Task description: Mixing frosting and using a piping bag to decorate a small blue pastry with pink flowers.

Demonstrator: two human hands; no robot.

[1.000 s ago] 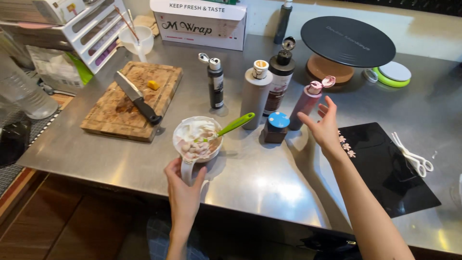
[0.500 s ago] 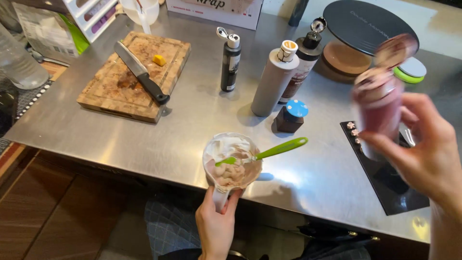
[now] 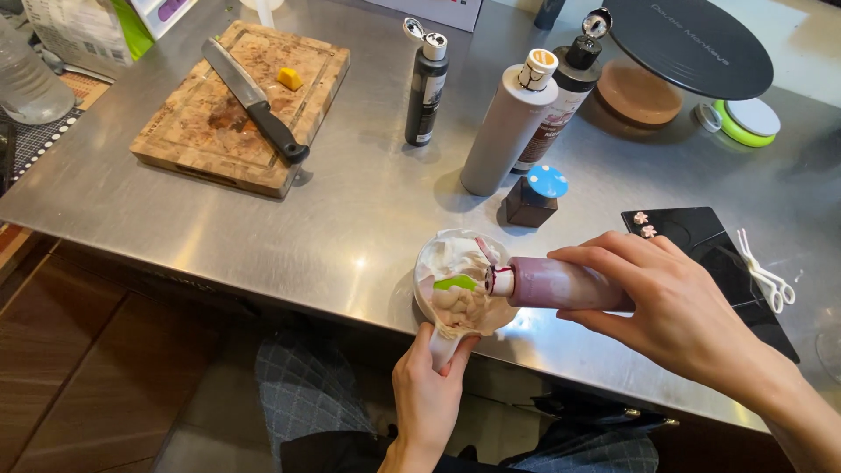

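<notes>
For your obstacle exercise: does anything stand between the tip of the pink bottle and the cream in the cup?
Nothing visible does. The right hand holds the pink bottle sideways, nozzle right over the cream in the cup, which the left hand holds.

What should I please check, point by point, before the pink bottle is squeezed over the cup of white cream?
1. Left hand grips the handle of the white cup of cream: ok.
2. Right hand holds the pink plastic squeeze bottle on its side: ok.
3. Nozzle over the cream, inside the rim: ok.
4. Bottle cap open: cannot tell.
5. Green spoon clear of the nozzle: not ok, it lies right beside it.
6. Cup over the steel table: ok, near its edge.
</notes>
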